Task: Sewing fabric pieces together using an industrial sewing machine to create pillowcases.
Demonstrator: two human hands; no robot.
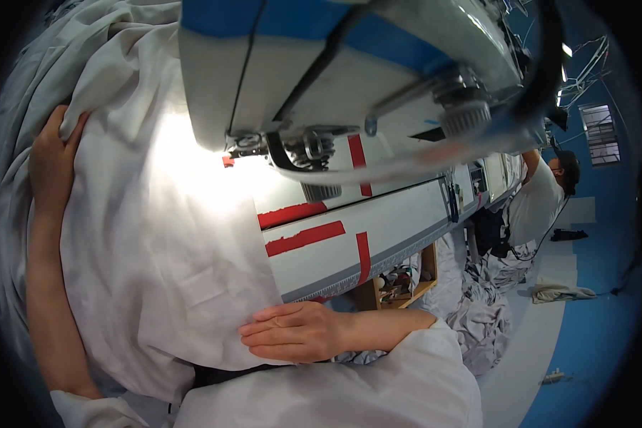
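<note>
A large pale grey fabric (171, 299) spreads under the sewing machine (321, 64) and drapes down toward my lap. On the far left, my left hand (52, 160) is closed on a fold of this fabric, its thumb and fingers on either side of the fold. My right hand (292, 332) lies flat on the fabric near the table's front edge, fingers stretched out and holding nothing. The machine's needle area is lit by a bright lamp, and the fabric's right edge runs just beneath it. Glare hides the exact spot under the presser foot.
Strips of red tape (305, 239) mark the white machine table (399, 210), which has a ruler along its front edge. Below it is an open wooden drawer (414, 292) with small items. Crumpled grey fabric (481, 321) lies at right. Another person (538, 203) sits farther off.
</note>
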